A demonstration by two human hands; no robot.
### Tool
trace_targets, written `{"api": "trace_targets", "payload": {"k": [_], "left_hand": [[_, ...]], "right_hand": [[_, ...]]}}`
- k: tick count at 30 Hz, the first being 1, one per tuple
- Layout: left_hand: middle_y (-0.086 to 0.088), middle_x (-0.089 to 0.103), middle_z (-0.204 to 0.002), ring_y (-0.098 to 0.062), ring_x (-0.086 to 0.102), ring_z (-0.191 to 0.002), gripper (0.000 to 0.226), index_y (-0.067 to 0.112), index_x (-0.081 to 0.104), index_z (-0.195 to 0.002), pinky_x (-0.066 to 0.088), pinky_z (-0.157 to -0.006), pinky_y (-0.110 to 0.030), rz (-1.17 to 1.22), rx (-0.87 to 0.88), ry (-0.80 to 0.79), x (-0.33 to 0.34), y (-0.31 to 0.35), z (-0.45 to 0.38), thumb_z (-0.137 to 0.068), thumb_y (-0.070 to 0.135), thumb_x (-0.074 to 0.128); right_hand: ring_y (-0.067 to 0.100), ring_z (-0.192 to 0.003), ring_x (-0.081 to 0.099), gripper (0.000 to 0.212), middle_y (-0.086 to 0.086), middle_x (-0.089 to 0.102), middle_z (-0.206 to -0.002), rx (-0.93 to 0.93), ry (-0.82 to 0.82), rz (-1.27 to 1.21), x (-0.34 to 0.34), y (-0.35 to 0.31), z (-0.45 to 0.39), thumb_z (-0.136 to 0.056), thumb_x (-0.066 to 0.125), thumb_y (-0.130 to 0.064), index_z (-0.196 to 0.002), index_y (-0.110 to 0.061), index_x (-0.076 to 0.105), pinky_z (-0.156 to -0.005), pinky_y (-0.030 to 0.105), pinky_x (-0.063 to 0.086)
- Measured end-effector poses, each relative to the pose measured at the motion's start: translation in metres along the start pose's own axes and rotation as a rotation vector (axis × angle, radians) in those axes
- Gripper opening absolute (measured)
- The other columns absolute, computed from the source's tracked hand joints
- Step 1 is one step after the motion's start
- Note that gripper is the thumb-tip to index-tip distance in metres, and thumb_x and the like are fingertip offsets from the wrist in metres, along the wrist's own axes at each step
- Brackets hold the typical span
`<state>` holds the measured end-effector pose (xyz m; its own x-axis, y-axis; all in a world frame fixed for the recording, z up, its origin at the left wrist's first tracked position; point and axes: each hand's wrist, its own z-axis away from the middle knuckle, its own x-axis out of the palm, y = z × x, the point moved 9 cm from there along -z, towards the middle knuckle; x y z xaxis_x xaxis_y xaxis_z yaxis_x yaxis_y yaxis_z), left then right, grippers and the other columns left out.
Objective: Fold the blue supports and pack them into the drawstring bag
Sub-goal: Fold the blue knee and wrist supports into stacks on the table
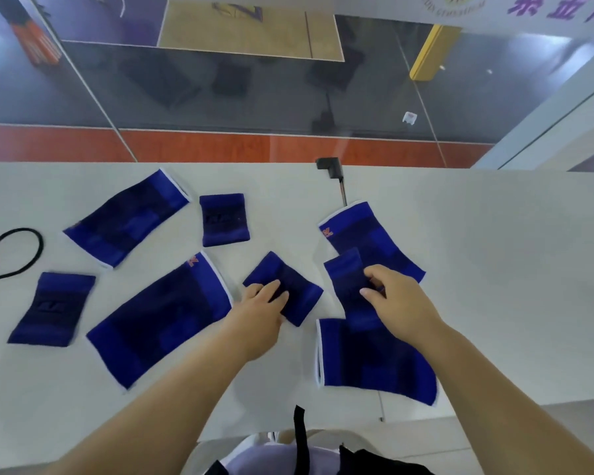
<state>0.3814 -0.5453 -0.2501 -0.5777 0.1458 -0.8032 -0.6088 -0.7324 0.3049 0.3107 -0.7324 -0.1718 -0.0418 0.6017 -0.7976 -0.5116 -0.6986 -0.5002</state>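
Observation:
Several blue elastic supports lie spread on a white table. My left hand rests with its fingers on a small blue support near the middle. My right hand pinches another small blue support, which overlaps a larger white-edged support below it and one behind it. More supports lie to the left: a long one, one at the back, and two small ones. A black fabric piece, maybe the bag, sits at my lap.
A black elastic loop lies at the table's left edge. A black clamp with a rod stands at the far table edge. Behind the table a glass wall looks down on a sports court. A black strap hangs at the near edge.

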Motion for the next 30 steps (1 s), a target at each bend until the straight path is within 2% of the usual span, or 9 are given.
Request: {"api": "trace_targets", "payload": {"k": [5, 7, 10, 13, 17, 20, 23, 28, 30], "left_hand": [[0.004, 0.006, -0.16, -0.02, -0.003, -0.148, 0.047, 0.019, 0.029, -0.146, 0.013, -0.12, -0.033, 0.085, 0.03, -0.001, 0.002, -0.002, -0.014, -0.1, 0.021, 0.037], [0.002, 0.012, -0.159, -0.019, 0.006, -0.148, 0.044, 0.017, 0.036, -0.142, 0.015, -0.117, -0.027, 0.136, 0.037, 0.056, -0.006, -0.004, -0.016, -0.098, 0.017, 0.042], [-0.005, 0.034, -0.145, -0.024, 0.032, -0.135, 0.039, 0.014, 0.048, -0.132, 0.031, -0.108, -0.027, 0.23, -0.016, 0.232, -0.024, -0.01, -0.012, -0.093, 0.012, 0.051], [0.0, 0.055, -0.118, -0.019, 0.053, -0.107, 0.026, 0.014, 0.059, -0.12, 0.04, -0.088, -0.023, 0.507, -0.166, 0.379, -0.042, -0.024, 0.002, -0.095, 0.017, 0.049], [0.004, 0.067, -0.097, -0.014, 0.062, -0.091, 0.017, 0.028, 0.06, -0.098, 0.051, -0.079, -0.029, 1.054, -0.294, 0.214, -0.035, -0.022, 0.004, -0.097, 0.034, 0.045], [0.001, 0.069, -0.085, -0.016, 0.066, -0.077, 0.009, 0.023, 0.06, -0.09, 0.056, -0.07, -0.03, 1.029, -0.364, 0.273, -0.037, -0.032, 0.003, -0.092, 0.03, 0.055], [-0.003, 0.07, -0.079, -0.018, 0.067, -0.069, 0.013, 0.014, 0.06, -0.091, 0.058, -0.068, -0.032, 0.983, -0.451, 0.248, -0.025, -0.042, -0.001, -0.089, 0.027, 0.061], [-0.006, 0.069, -0.076, -0.021, 0.066, -0.071, 0.018, 0.011, 0.057, -0.084, 0.059, -0.073, -0.04, 0.9, -0.532, 0.163, -0.005, -0.043, -0.005, -0.086, 0.028, 0.064], [-0.005, 0.067, -0.079, -0.021, 0.065, -0.074, 0.019, 0.012, 0.057, -0.085, 0.057, -0.071, -0.038, 0.861, -0.568, 0.192, -0.005, -0.046, -0.005, -0.086, 0.03, 0.065]], "right_hand": [[0.005, -0.096, 0.05, 0.028, -0.011, 0.055, -0.108, -0.017, -0.037, -0.035, 0.002, 0.002, -0.015, -0.095, 0.054, -0.017, -0.123, -0.019, 0.054, -0.082, 0.021, 0.04], [0.004, -0.093, 0.051, 0.025, -0.011, 0.055, -0.107, -0.021, -0.062, -0.061, 0.005, -0.001, -0.021, -0.095, 0.054, -0.015, -0.119, -0.02, 0.055, -0.081, 0.022, 0.041], [0.003, -0.088, 0.053, 0.022, -0.011, 0.055, -0.104, -0.026, -0.099, -0.134, 0.013, -0.01, -0.032, -0.094, 0.056, -0.015, -0.116, -0.021, 0.055, -0.078, 0.021, 0.042], [0.011, -0.096, 0.057, 0.024, -0.008, 0.057, -0.105, -0.034, -0.16, -0.229, 0.025, -0.029, -0.043, -0.093, 0.058, -0.015, -0.116, -0.02, 0.056, -0.082, 0.025, 0.047], [0.016, -0.092, 0.062, 0.016, -0.004, 0.062, -0.1, -0.037, -0.288, -0.391, 0.051, -0.051, -0.056, -0.092, 0.058, -0.012, -0.098, -0.027, 0.057, -0.076, 0.029, 0.054], [0.019, -0.09, 0.064, 0.016, 0.002, 0.066, -0.098, 0.02, -0.316, -0.412, 0.064, -0.05, -0.065, -0.09, 0.061, -0.013, -0.093, -0.028, 0.058, -0.075, 0.035, 0.056], [0.018, -0.084, 0.064, 0.007, -0.001, 0.065, -0.087, 0.065, -0.318, -0.284, 0.075, -0.04, -0.07, -0.087, 0.065, -0.017, -0.092, -0.018, 0.061, -0.08, 0.039, 0.056], [0.015, -0.078, 0.053, 0.012, -0.001, 0.058, -0.087, 0.064, -0.32, -0.083, 0.084, -0.033, -0.074, -0.088, 0.064, -0.022, -0.091, -0.015, 0.055, -0.061, 0.02, 0.039], [0.015, -0.084, 0.054, 0.016, 0.0, 0.059, -0.095, 0.062, -0.314, -0.047, 0.085, -0.032, -0.075, -0.088, 0.064, -0.024, -0.099, -0.015, 0.055, -0.063, 0.021, 0.038]]}}
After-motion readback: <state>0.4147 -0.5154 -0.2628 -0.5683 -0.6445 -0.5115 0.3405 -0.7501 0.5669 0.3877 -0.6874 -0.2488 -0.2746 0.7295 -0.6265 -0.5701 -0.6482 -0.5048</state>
